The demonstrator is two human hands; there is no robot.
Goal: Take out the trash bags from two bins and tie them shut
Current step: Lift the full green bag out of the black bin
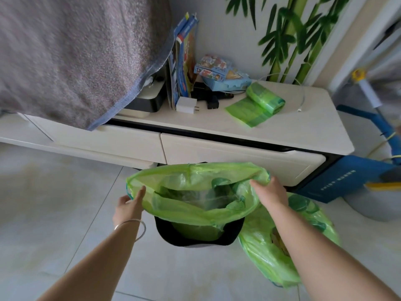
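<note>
Lifting the green trash bag [195, 210] from the black bin [195, 237] at lower centre, left hand [128, 206] and right hand [269, 192] pinching opposite rims; next, gather and knot

No text can be read with any certainty. The blue box [338, 181] on the floor, just right of the cabinet [238, 153], bears a line of small pale characters along its side, too small and blurred to make out. The magazines [183, 61] standing on the cabinet top and the picture box [219, 71] beside them carry printed covers, but their lettering is blurred beyond reading. No numbers, brands or signs show elsewhere.
</note>
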